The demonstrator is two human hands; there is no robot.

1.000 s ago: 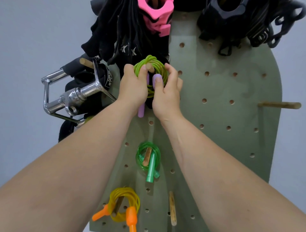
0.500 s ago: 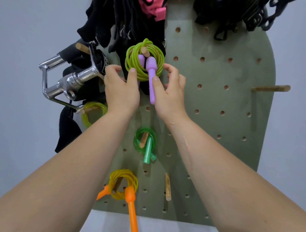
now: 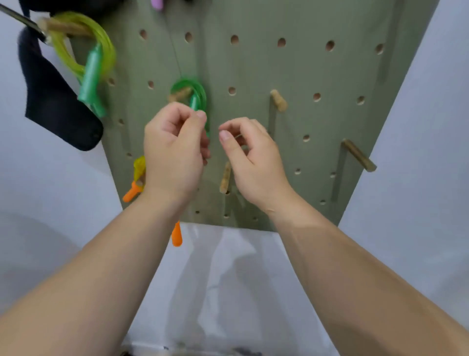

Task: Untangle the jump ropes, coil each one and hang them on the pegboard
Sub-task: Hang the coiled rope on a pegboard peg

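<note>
The yellow rope [image 3: 139, 166] with orange handles was mostly hidden behind the left hand [image 3: 175, 152] and forearm, and I saw a purple handle [image 3: 156, 2] cut off at the top edge. The green coil [image 3: 187, 82] on its peg sat partly behind the left thumb; I couldn't tell if they touched. Both hands hovered before the pegboard [image 3: 304, 71], fingers loosely curled, gripping nothing, the right hand [image 3: 253, 160] just beside the left. A yellow-green rope [image 3: 111, 54] hung far left.
</note>
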